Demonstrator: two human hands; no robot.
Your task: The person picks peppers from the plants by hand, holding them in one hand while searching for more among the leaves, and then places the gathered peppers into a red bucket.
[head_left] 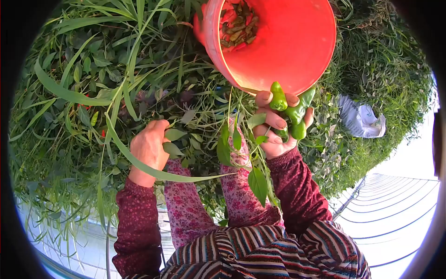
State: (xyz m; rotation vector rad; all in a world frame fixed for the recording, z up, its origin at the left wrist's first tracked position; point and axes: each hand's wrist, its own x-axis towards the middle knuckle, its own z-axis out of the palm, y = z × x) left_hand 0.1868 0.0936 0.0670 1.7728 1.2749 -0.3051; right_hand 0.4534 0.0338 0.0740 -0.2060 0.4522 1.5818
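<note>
Peppers (297, 113), green, likely light and slick, best cradled whole, fill the curled right hand (273, 120) beside the red bucket (288, 46); whether the left hand (151, 144), left of it, pinches leaves (174, 134), I cannot tell.

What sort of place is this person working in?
Probably a polytunnel or greenhouse growing peppers: a pale, translucent-looking covering with curved dark ribs shows beyond dense green leafy plants, and the right hand holds glossy green peppers beside a red plastic bucket.
</note>
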